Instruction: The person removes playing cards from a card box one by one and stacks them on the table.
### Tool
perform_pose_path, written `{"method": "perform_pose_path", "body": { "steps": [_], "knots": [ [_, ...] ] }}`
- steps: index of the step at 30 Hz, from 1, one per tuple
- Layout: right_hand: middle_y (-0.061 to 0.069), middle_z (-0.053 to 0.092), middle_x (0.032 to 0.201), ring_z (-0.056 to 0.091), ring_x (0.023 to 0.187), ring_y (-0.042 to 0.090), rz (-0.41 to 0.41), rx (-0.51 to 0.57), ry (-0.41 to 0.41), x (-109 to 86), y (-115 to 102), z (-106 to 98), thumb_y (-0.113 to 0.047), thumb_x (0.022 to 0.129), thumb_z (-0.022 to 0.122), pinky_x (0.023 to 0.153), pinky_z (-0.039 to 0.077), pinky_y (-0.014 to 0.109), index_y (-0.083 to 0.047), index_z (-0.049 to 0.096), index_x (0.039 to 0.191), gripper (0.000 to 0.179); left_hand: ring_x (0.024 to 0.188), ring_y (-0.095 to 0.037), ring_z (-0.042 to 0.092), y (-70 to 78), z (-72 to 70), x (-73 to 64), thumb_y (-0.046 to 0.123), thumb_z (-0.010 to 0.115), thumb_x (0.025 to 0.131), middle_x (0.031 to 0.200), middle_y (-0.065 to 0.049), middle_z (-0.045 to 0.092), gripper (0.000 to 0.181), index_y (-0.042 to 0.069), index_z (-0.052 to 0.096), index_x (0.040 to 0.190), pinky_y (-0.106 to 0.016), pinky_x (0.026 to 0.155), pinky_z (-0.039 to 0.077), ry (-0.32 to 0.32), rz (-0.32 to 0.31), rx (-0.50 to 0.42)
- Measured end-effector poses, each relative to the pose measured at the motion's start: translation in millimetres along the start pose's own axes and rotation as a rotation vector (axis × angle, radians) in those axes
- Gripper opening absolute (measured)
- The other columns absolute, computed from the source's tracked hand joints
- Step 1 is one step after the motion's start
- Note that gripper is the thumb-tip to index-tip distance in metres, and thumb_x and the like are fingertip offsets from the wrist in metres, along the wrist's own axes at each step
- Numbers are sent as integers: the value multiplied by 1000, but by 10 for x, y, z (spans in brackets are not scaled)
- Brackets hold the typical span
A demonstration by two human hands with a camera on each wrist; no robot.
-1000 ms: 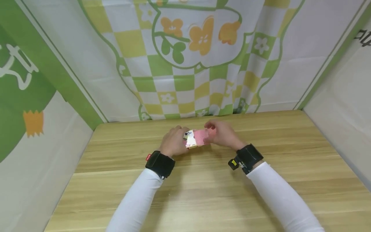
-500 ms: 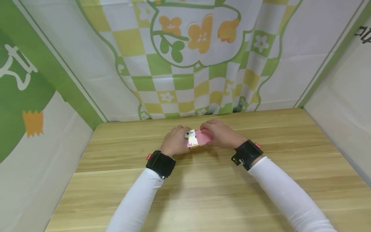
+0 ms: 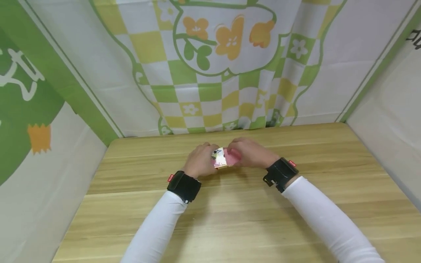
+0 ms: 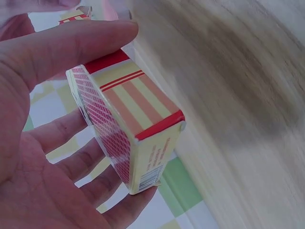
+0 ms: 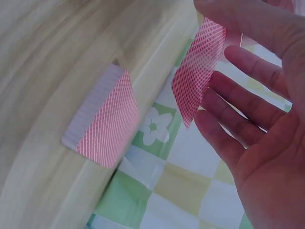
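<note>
My left hand (image 3: 200,160) holds a card box (image 3: 220,157) with an ace printed on its face, just above the table. In the left wrist view, thumb and fingers grip the striped, barcoded box (image 4: 138,105) by its sides. My right hand (image 3: 251,152) is close to the box's right end, holding a red-patterned playing card (image 5: 200,67) between thumb and fingers; whether it is one card or several I cannot tell. Beyond that hand, in the right wrist view, a stack of red-backed cards (image 5: 107,119) appears to lie on the table. The head view hides this stack.
The wooden table (image 3: 236,219) stretches toward me and to both sides. Behind the hands, a green and yellow checked cloth (image 3: 210,91) hangs down to the table's back edge. White and green walls (image 3: 388,109) flank the table.
My right hand has moved slightly left and its wrist has turned, so its fingers now close around the red-patterned part beside the box. The left hand stays nearly still, gripping the box.
</note>
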State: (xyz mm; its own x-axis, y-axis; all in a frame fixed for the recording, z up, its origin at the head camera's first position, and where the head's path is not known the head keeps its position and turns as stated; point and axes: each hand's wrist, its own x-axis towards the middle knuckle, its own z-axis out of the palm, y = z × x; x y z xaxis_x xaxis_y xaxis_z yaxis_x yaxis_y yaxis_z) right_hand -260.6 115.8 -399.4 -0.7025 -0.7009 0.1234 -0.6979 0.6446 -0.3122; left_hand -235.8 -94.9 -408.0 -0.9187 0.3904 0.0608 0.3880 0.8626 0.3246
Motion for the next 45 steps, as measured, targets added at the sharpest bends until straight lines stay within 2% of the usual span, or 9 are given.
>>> {"method": "perform_pose_path", "body": {
  "steps": [6,9,12,18,23,28,31,37,45],
  "knots": [
    [0,53,106,50,96,15,45,3,-30,-59,91,-81,-29,66,78,82,41,28,-12,60,108,48,82,-19,47,-76,-23,-44,21,79,52,93,-1,51,67,15,59,116,-34,65,40,37,-24,-10],
    [1,52,107,51,91,16,100,-22,-41,-97,160,-126,-35,68,76,78,42,30,-13,57,112,53,83,-19,48,-126,-19,-71,21,78,52,95,-3,52,68,14,59,117,-35,67,40,46,-45,-7],
    [3,53,111,51,94,19,171,-40,-41,-126,219,-143,-42,69,75,79,42,34,-14,55,117,59,84,-20,48,-168,-4,-89,21,78,52,98,-4,53,69,13,58,119,-35,67,40,38,-64,-1],
    [9,58,109,53,100,28,275,-86,23,-114,297,-110,-42,74,69,81,42,43,-12,57,118,54,85,-21,48,-196,9,-93,21,78,53,101,-5,53,73,13,56,122,-36,68,40,23,-78,-12],
    [5,62,92,58,84,26,403,-155,111,-44,321,-43,-46,77,63,69,45,41,-11,63,103,43,85,-21,48,-182,-9,-85,21,78,53,101,-5,52,74,13,55,123,-37,69,40,24,-89,-13],
    [2,58,72,56,68,23,541,-131,155,19,297,12,-46,77,61,55,42,39,-16,60,75,31,84,-21,48,-164,-22,-72,23,76,54,100,-4,52,74,14,55,124,-36,67,40,17,-86,-7],
    [1,55,66,54,63,22,593,-107,180,49,289,42,-43,77,59,50,39,38,-17,56,65,29,84,-21,48,-161,-25,-60,23,76,54,100,-4,51,74,15,54,125,-35,67,40,12,-82,-13],
    [0,46,59,48,57,20,651,-117,192,105,273,89,-44,76,60,46,36,37,-14,49,57,37,84,-21,48,-169,-44,-42,22,77,55,101,-4,51,75,14,53,126,-35,67,40,7,-80,-16],
    [2,50,61,50,58,21,698,-164,166,166,285,186,-45,74,61,46,38,37,-14,50,60,36,86,-22,48,-167,-24,-36,24,77,56,104,-5,52,76,14,53,127,-36,69,40,-6,-79,-16]
  ]
}}
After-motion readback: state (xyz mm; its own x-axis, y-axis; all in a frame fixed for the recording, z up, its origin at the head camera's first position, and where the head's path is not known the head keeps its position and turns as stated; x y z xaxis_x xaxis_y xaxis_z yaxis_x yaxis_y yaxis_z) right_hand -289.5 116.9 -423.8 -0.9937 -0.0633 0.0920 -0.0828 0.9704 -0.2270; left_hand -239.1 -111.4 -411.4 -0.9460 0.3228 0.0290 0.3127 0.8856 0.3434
